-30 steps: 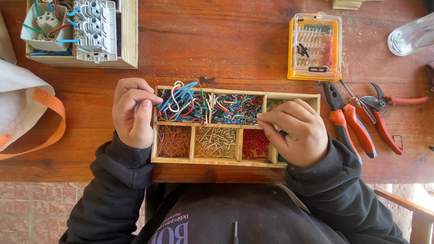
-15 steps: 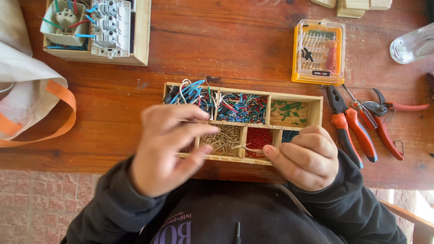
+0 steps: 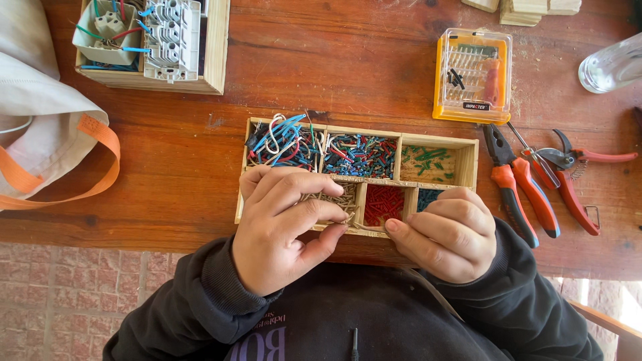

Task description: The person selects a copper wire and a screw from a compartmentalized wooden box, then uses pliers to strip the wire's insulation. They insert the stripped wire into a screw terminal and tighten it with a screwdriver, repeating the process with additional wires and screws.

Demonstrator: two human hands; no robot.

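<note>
Your wooden bench carries a compartment tray at its near edge. Your left hand lies over the tray's near-left compartments, fingertips pinched on thin bare wire pieces. Your right hand, curled loosely closed, rests at the tray's near-right corner.

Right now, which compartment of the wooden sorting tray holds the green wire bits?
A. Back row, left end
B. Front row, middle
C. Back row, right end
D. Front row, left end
C: the green wire bits lie in the right-end back compartment of the wooden sorting tray, nearest the pliers.
</note>
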